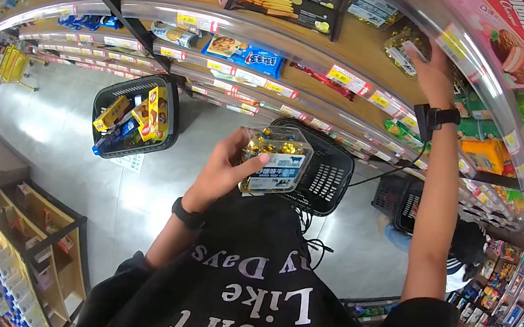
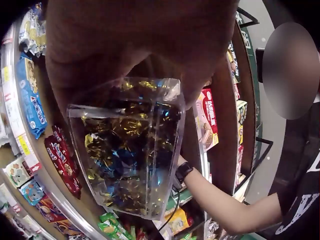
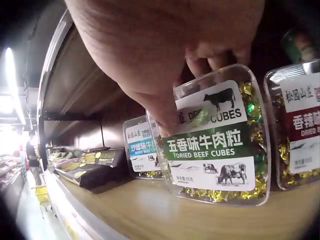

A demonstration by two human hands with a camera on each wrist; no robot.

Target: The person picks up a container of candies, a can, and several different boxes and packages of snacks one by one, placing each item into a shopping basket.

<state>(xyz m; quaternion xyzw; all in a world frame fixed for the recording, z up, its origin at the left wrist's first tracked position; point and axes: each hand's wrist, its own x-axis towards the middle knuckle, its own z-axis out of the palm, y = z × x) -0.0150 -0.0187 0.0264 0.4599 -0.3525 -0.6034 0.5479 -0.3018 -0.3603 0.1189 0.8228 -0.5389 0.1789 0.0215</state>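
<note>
My left hand (image 1: pixel 220 171) holds a clear plastic box of dried beef cubes (image 1: pixel 279 175) in front of my body, its thumb across the blue-and-white label. Gold and blue wrappers show through that box's wall in the left wrist view. Up at the shelf, my right hand (image 1: pixel 436 76) grips a second box of dried beef cubes (image 3: pixel 210 155), with a green-and-white label. Its thumb lies on the front while the other fingers reach over the top edge. This box stands slightly tilted on the wooden shelf (image 3: pixel 150 205), between a blue-labelled box (image 3: pixel 141 147) and a red-labelled one (image 3: pixel 300 125).
A black basket (image 1: pixel 326 175) is on the floor beneath my left hand. Another basket (image 1: pixel 170 130) with snack packets stands further left. A clear price-tag rail (image 1: pixel 283 41) edges the shelf, and a dark cable (image 1: pixel 383 173) trails from my right wrist. A person (image 1: pixel 464 251) is at the right.
</note>
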